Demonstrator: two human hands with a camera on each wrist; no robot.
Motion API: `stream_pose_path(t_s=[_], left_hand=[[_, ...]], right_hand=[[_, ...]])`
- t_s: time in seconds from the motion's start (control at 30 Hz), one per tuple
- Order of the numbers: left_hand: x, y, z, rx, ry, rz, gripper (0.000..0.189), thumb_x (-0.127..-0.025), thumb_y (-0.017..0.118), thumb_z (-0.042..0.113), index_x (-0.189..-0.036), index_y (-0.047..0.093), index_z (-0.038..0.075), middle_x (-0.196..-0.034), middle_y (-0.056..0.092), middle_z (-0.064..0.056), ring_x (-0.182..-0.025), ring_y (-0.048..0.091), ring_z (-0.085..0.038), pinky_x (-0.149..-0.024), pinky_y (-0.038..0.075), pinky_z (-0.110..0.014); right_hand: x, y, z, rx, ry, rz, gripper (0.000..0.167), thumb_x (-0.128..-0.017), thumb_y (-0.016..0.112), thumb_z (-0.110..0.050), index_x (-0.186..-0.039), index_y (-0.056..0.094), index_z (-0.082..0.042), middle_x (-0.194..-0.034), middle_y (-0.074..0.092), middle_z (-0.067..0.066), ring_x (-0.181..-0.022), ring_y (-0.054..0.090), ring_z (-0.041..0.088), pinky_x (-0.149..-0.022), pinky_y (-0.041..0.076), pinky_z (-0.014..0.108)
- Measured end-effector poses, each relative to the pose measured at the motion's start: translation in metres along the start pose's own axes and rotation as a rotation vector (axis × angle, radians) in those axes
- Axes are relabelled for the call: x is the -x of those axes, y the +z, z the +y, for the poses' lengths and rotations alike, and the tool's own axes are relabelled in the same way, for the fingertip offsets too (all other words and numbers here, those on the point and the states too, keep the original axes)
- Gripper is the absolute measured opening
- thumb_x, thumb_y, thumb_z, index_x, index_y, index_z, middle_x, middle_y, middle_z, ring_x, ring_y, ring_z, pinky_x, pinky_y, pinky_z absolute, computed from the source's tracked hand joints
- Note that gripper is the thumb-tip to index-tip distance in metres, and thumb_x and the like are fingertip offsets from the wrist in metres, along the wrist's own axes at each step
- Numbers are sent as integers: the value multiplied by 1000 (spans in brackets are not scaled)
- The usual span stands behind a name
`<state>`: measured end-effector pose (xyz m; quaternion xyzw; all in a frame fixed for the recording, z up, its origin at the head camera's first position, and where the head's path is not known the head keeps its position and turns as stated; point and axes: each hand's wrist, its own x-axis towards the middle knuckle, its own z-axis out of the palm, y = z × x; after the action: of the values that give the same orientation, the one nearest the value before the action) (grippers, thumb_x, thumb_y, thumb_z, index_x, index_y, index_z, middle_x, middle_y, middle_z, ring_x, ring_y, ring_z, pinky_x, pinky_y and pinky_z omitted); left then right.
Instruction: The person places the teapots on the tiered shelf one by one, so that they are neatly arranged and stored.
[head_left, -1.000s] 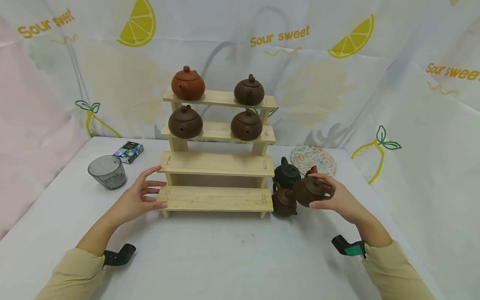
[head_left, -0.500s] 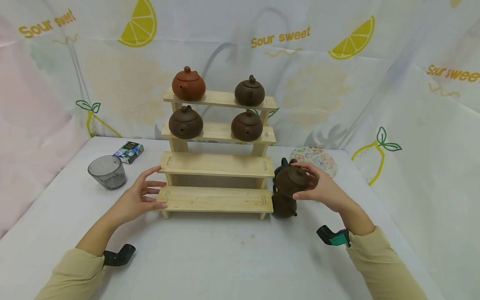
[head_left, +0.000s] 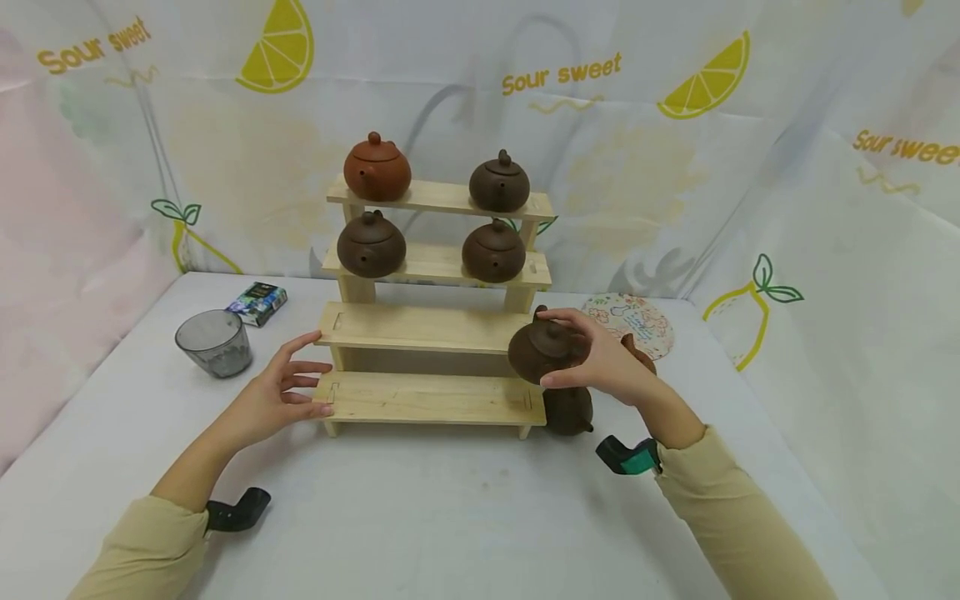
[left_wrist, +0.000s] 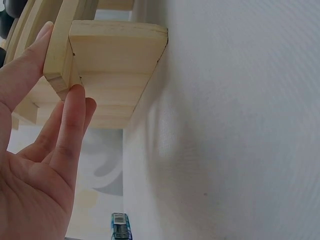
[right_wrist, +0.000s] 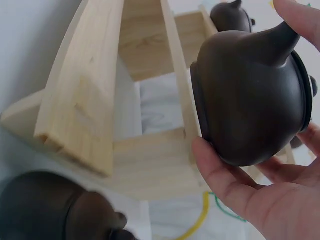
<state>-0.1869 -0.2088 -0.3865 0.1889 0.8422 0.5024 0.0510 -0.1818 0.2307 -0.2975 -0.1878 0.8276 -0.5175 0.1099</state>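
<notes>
My right hand [head_left: 600,354] holds a dark brown teapot [head_left: 546,352], thumb and fingers around its body, at the right end of the rack's second shelf from the bottom. Whether the teapot [right_wrist: 245,95] touches that shelf, I cannot tell. With thumb and fingertips at its lower left corners, my left hand [head_left: 281,390] holds the stepped wooden rack [head_left: 431,398]; in the left wrist view a shelf end [left_wrist: 60,55] lies between thumb and fingers. Another brown teapot [head_left: 568,412] stands on the table against the rack's right side. Behind my right wrist, part of a reddish-brown piece [head_left: 637,354] shows.
On the two upper shelves sit a red-brown teapot [head_left: 377,171] and several dark ones, such as the top right teapot [head_left: 498,185]. A grey glass bowl [head_left: 216,343] and a small box [head_left: 258,304] lie to the left. A round patterned mat [head_left: 630,321] is at the back right.
My right hand has carried the dark brown teapot leftward and up, from beside the rack to its second shelf. The black teapot seen earlier is now hidden. My left hand keeps its place.
</notes>
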Motion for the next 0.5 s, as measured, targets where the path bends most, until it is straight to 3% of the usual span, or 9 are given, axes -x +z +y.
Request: stream_pose_path(t_s=[0.27,0.5], left_hand=[[0,0,-1,-6,6,5,100,-74,80,15,-149,13,25,-126,50,-24,-108,52,-37,-77,50,-21],[1,0,0,-5,8,3,100,-75,79,15,-149,13,25,-126,50,-24,-108,52,-37,-77,49,-21]], right_hand=[[-18,13,-12,-13,-42,-29,77,-70,83,-16,-136,43,-16,-129,43,7,-109,48,26,-77,50,36],[-37,29,-19,-43,-93,-81,77,-70,82,-20,-137,43,-15,-127,45,5,-112,47,24,-87,46,38]])
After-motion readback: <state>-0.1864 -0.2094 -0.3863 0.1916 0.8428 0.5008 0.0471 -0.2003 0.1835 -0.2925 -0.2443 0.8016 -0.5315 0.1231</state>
